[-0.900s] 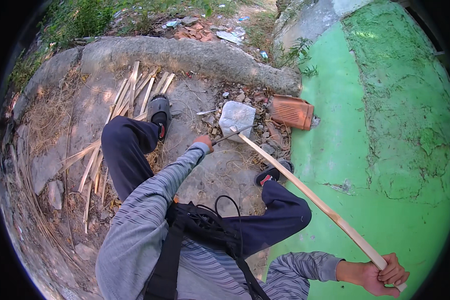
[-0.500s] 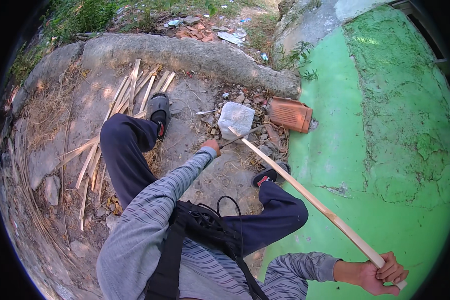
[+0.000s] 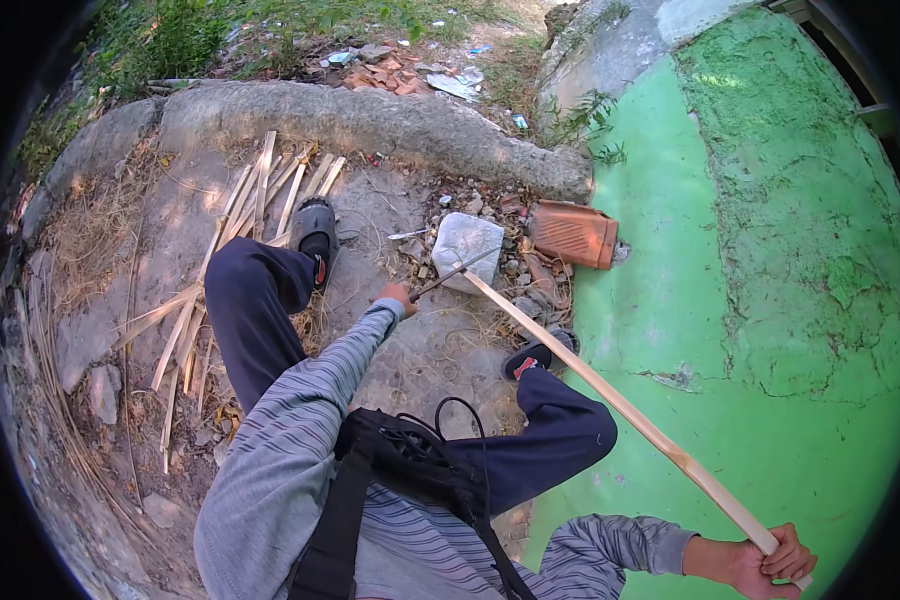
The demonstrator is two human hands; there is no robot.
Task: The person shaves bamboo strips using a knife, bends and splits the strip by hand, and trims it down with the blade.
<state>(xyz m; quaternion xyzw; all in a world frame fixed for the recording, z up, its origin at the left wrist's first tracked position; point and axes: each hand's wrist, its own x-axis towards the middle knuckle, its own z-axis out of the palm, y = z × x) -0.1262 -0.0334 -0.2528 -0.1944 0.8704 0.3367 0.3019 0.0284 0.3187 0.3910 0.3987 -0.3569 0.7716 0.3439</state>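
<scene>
I see the left hand [image 3: 397,293] closed around the handle of what looks like a knife [image 3: 440,281], its thin dark blade angled over the white block [image 3: 473,238]. The right hand [image 3: 772,566], off at my lower right, has its fingers wrapped around the near end of the stick [image 3: 620,400]. From that grip the stick runs slantwise up and left, its far end at the block's lower edge, where the blade crosses it; the spot is small from up here, so I can't tell whether steel and wood touch. The block sits between the two shoes and farther out, amid rubble [image 3: 542,283], with an orange tile [image 3: 573,235] beside it against the green wall [image 3: 660,310]. More slats [image 3: 263,190] lie near the left shoe [image 3: 315,222].
</scene>
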